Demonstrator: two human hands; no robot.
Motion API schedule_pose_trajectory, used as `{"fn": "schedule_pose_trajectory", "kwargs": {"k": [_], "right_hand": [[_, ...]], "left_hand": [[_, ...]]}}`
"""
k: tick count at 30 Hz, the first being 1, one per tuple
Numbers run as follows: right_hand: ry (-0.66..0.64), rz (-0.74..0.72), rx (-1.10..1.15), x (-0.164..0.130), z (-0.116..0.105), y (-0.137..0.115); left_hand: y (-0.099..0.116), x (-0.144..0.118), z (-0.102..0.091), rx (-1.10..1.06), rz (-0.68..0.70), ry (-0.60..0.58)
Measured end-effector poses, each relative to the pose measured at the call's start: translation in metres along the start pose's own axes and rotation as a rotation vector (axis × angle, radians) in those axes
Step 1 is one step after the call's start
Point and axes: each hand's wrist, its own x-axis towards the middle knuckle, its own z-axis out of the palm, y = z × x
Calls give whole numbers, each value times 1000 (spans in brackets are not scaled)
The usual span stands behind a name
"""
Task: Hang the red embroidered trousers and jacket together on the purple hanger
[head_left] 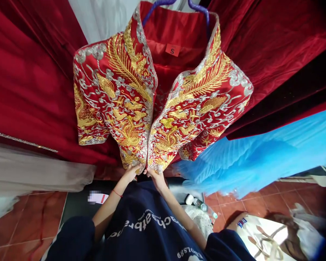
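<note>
A red jacket (125,90) with gold and silver embroidery hangs in front of me on a purple hanger (203,12), its front open at the top. A tag marked S (173,49) shows inside the collar. My left hand (132,171) grips the bottom hem of the left front panel. My right hand (155,176) grips the bottom hem of the right front panel (195,108). The two hems meet between my hands.
Dark red velvet garments (24,83) hang on both sides. A blue tulle skirt (260,156) spreads at the right, pale grey fabric (29,174) at the left. On the red tile floor lie a plastic bottle (202,206), a cloth bag (260,232) and a dark mat (78,204).
</note>
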Motion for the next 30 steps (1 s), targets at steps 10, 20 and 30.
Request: {"fn": "schedule_pose_trajectory", "kwargs": {"k": [10,20,30], "right_hand": [[66,-53,24,-14,-4,-2],[139,-91,36,-16,-4,5],[104,-69,9,-5,0,3]], "left_hand": [[-15,-17,23,-20,120,54],[-25,-24,23,-44,166,83],[-21,-21,30,-89,246,92]]}}
